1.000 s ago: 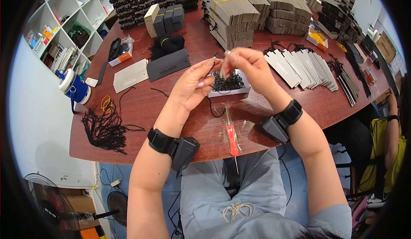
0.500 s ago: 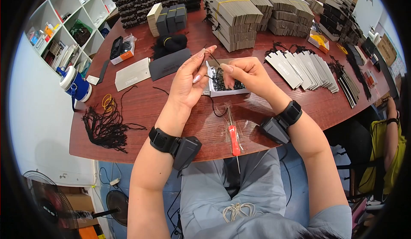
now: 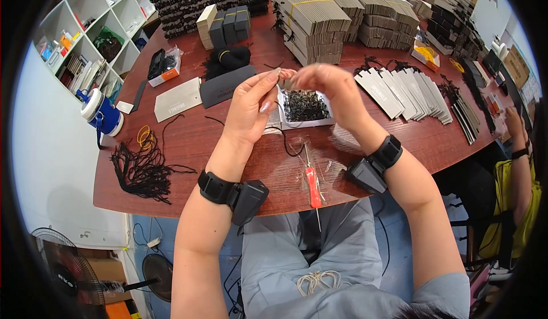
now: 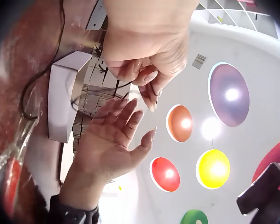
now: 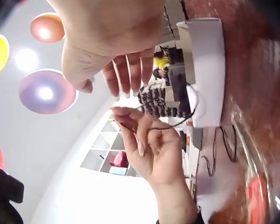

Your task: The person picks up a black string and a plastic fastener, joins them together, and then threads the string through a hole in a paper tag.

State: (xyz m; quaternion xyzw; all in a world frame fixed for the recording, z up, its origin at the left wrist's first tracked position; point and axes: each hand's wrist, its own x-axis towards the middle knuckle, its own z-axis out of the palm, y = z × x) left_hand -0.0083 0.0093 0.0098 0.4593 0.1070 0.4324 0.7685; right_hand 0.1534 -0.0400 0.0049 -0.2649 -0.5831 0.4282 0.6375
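Note:
My left hand (image 3: 251, 105) is raised over the table and pinches a thin black cord (image 4: 61, 28) between thumb and fingertips. The cord loops below the hand and runs down to the tabletop. Close beside it hovers my right hand (image 3: 339, 93), its fingers straight and spread apart; in the right wrist view no cord shows between them. Below both hands stands a white box (image 3: 308, 125) filled with small black pieces (image 3: 306, 106). Nearer the table edge lies a red-handled tool (image 3: 313, 187) with a thin metal shaft, on clear plastic.
Left on the table (image 3: 217, 193) are a bundle of black cords (image 3: 142, 173), a grey tag (image 3: 177, 100) and a dark tag (image 3: 220, 90). A row of grey tags (image 3: 402, 93) fans out at right. Behind rise tall stacks of tags (image 3: 314, 25). A blue jug (image 3: 105, 113) stands far left.
My right hand pinched near the cord half a second ago; now its fingers are straight, and it has risen and turned palm down. The left hand keeps its pinch on the cord.

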